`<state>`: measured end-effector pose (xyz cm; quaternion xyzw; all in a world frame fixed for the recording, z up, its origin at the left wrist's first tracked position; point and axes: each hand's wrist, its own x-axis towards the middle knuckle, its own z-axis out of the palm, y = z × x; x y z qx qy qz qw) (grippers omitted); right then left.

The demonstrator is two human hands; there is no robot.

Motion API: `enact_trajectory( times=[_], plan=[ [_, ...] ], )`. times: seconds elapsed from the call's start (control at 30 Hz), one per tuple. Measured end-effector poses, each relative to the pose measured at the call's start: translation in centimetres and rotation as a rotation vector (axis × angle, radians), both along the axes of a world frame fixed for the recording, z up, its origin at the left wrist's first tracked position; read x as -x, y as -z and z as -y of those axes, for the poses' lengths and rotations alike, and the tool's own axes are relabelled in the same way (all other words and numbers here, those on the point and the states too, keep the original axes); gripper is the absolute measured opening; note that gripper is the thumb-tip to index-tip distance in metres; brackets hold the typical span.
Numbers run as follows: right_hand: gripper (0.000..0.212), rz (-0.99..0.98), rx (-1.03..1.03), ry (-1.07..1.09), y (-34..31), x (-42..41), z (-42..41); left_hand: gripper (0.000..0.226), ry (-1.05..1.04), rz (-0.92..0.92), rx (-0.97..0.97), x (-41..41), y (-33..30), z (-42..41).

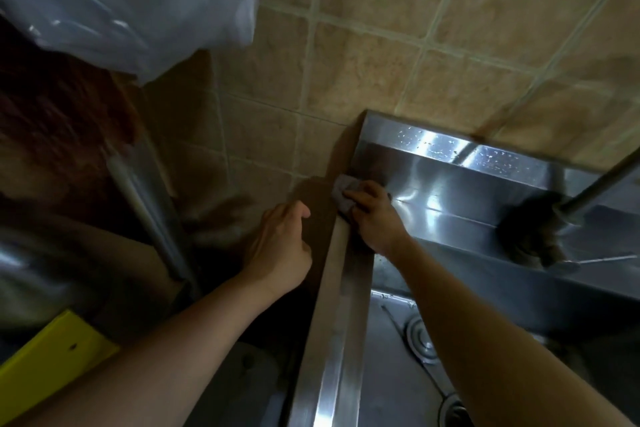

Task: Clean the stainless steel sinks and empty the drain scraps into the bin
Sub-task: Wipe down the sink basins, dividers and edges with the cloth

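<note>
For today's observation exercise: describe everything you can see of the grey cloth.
The cloth is a small, grey, crumpled pad, rough-looking, perhaps a scouring cloth. It lies at the sink's back left corner, where the rim meets the splashback. The right hand presses it there, fingers over it, hiding most of it. The left hand does not touch it.

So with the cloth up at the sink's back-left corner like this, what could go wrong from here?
1. The right hand presses the grey cloth at the very corner of the sink rim; it could slide off into the gap beside the tiled wall.
2. The left hand hangs off the sink's outer edge, fingers curled, so it may not steady much if the person slips.
3. The drain strainer looks untouched; scraps may be forgotten.
</note>
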<state>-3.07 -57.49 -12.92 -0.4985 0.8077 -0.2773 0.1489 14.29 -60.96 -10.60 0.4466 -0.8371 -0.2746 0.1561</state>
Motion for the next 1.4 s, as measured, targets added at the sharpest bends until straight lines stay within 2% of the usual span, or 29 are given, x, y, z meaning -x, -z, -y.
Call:
enact_trajectory(
  times=[0.27,0.37,0.47,0.6,0.7,0.77,0.87,0.93,1.0,1.1,1.23,1.4],
  plan=[
    [0.041,-0.085,0.113,-0.121,1.8,-7.5,-8.8,0.043,-0.027,-0.037,-0.026,-1.0,-0.9,-1.9],
    [0.046,-0.109,0.114,-0.126,2.0,-5.7,-7.5,0.043,-0.024,-0.037,-0.017,-1.1,-1.3,-1.9],
    [0.058,-0.157,-0.023,-0.078,1.8,-2.0,-3.6,0.044,-0.017,-0.017,-0.014,-0.5,-1.0,-2.0],
    [0.053,-0.194,-0.179,-0.037,2.3,1.3,0.3,0.047,0.000,-0.016,0.006,1.4,-0.3,-2.4],
    [0.063,-0.225,-0.144,-0.034,2.6,1.4,0.5,0.042,0.009,-0.015,0.041,2.9,0.1,-2.0],
    [0.059,-0.289,-0.167,-0.055,2.9,2.1,-0.5,0.034,0.042,-0.019,0.069,4.3,0.4,-1.6],
    [0.076,-0.427,-0.228,-0.061,4.1,5.5,-3.4,0.034,0.086,0.023,0.057,6.2,0.5,-1.2],
    [0.071,-0.435,-0.248,0.041,4.5,8.5,-6.2,0.041,0.111,0.051,0.037,7.4,0.7,-1.0],
    [0.051,-0.437,-0.249,0.149,4.1,11.0,-9.4,0.043,0.101,0.072,0.064,8.3,1.2,-0.7],
    [0.037,-0.311,-0.116,0.402,3.5,12.8,-12.1,0.041,0.064,0.086,0.133,9.5,1.9,-0.2],
    [0.031,-0.239,0.058,0.581,4.3,12.4,-11.1,0.041,0.038,0.054,0.267,9.9,3.2,-0.4],
    [0.032,-0.074,0.217,0.617,2.6,11.8,-11.7,0.042,0.043,0.063,0.362,9.9,4.9,-0.2]
  ],
)
